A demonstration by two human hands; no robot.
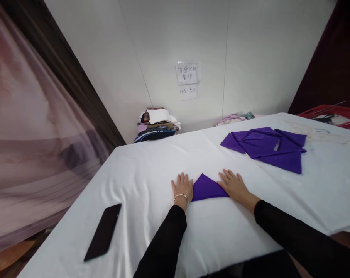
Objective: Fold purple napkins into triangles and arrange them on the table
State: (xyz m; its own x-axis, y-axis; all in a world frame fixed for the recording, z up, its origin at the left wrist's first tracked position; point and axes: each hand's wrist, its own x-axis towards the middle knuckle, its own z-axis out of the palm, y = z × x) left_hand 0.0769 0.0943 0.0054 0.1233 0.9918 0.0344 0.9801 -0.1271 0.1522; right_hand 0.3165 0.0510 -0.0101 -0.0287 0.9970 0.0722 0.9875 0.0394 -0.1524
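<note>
A purple cloth napkin [208, 188], folded into a low triangle, lies flat on the white-covered table [151, 170] with its peak pointing away from me. At its left corner my left hand [182, 188] rests flat, fingers outstretched, a bracelet at the wrist. My right hand [233, 185] lies with spread fingers on the napkin's right corner. Both palms face down, and the corners beneath them are partly hidden. Farther back on the right is a loose heap of purple napkins [267, 148], overlapping one another.
A dark phone or tablet [103, 231] lies on the left of the table. Behind the table's far edge stands a stack of folded clothes [157, 125]. A red basket [331, 112] is at the far right. Paper notes [188, 79] hang on the wall. A pink curtain [38, 127] borders the left.
</note>
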